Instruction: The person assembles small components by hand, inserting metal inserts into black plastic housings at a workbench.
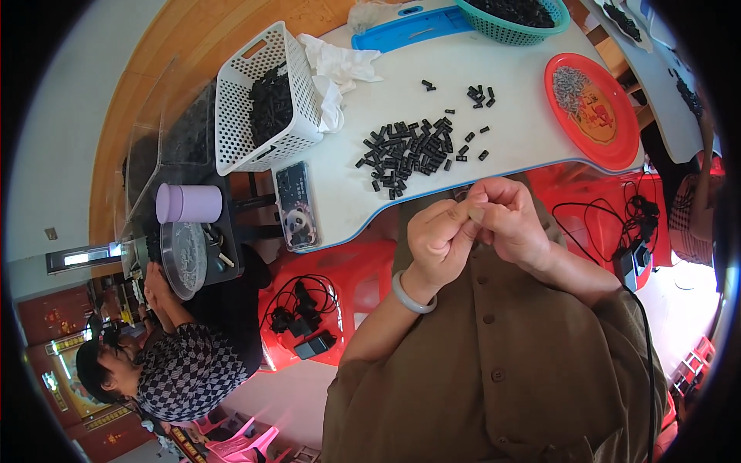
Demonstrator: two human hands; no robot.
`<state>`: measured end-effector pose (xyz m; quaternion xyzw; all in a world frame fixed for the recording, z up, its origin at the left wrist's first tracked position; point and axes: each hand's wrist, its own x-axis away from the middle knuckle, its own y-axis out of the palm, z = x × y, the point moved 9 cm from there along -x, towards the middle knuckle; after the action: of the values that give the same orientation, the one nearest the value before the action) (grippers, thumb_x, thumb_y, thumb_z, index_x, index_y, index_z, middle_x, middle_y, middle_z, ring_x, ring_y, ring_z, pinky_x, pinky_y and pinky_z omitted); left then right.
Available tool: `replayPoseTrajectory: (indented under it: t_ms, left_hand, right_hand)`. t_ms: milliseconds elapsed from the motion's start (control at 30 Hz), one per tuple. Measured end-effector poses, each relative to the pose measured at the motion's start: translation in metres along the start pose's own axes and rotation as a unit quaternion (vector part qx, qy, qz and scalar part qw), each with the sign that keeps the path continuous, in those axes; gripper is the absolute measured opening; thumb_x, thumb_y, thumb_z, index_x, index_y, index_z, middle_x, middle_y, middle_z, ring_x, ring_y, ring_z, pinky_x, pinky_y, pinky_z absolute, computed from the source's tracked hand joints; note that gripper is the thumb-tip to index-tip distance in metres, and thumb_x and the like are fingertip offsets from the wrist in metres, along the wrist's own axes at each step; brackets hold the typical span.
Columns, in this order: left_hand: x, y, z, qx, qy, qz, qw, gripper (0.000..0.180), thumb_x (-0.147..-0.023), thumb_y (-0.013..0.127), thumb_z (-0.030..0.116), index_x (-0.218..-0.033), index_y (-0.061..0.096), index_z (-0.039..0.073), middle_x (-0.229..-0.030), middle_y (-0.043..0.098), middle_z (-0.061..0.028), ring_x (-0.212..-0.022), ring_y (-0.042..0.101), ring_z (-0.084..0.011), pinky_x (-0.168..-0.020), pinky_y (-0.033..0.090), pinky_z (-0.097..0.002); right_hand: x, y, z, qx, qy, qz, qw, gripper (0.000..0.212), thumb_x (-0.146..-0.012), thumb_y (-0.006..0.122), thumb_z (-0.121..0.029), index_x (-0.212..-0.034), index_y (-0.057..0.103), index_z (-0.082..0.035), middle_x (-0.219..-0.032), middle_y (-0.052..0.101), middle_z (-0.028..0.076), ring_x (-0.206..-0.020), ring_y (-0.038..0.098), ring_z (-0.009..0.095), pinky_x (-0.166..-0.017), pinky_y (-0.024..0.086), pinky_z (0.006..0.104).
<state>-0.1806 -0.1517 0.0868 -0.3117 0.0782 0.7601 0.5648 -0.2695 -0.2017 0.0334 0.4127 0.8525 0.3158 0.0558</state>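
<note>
Just off the near edge of the white table [340, 193], the left hand [438, 238] and right hand [513, 224] meet, thumbs and fingers pinched together – what they clasp, if anything, is hidden. From that pinch, the pile of short black cylindrical pieces [413, 150] lies between ten and eleven o'clock, long axes pointing every way – the left hand is nearer.
</note>
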Motion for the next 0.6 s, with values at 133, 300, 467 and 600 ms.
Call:
replayPoseTrajectory:
  t_ms: [133,300,467,600]
  left_hand:
    - [-0.002,-0.010,-0.007,0.019,-0.029,0.023,0.999,0.020,-0.083,0.068,0.002,-0.103,0.069,0.000,-0.069,0.061,-0.0085,-0.055,0.055,-0.0165,-0.052,0.043,-0.0263]
    - [0.009,-0.040,-0.035,0.028,-0.161,0.069,0.984,0.020,-0.092,0.061,0.007,-0.109,0.067,-0.002,-0.076,0.057,0.0018,-0.063,0.048,-0.0036,-0.056,0.038,-0.0168]
    - [-0.013,-0.119,-0.052,-0.034,-0.232,0.190,0.953,0.015,-0.091,0.063,0.010,-0.099,0.069,-0.001,-0.069,0.056,0.0018,-0.061,0.043,-0.0046,-0.053,0.034,-0.0221]
    - [-0.089,-0.198,-0.048,-0.362,-0.127,0.146,0.912,0.030,-0.092,0.060,0.020,-0.101,0.065,-0.008,-0.064,0.057,-0.0120,-0.062,0.058,-0.0185,-0.059,0.044,-0.0337]
  right_hand:
    - [-0.006,0.002,-0.004,0.099,-0.019,-0.024,0.995,0.015,-0.088,0.065,-0.016,-0.080,0.061,-0.004,-0.068,0.054,-0.004,-0.056,0.043,0.001,-0.048,0.034,0.0190]
    - [-0.024,-0.047,-0.032,0.277,-0.143,0.108,0.944,0.015,-0.090,0.064,-0.014,-0.084,0.061,-0.001,-0.072,0.056,-0.004,-0.063,0.047,0.002,-0.055,0.039,0.0200]
    - [-0.047,-0.094,-0.059,0.473,-0.218,0.203,0.829,0.007,-0.084,0.065,-0.005,-0.083,0.061,0.000,-0.070,0.059,0.005,-0.061,0.054,0.010,-0.057,0.043,0.0250]
    - [-0.042,-0.094,-0.073,0.556,-0.270,0.221,0.755,0.009,-0.080,0.065,-0.004,-0.089,0.064,-0.001,-0.082,0.063,0.014,-0.070,0.062,0.027,-0.064,0.049,0.0341]
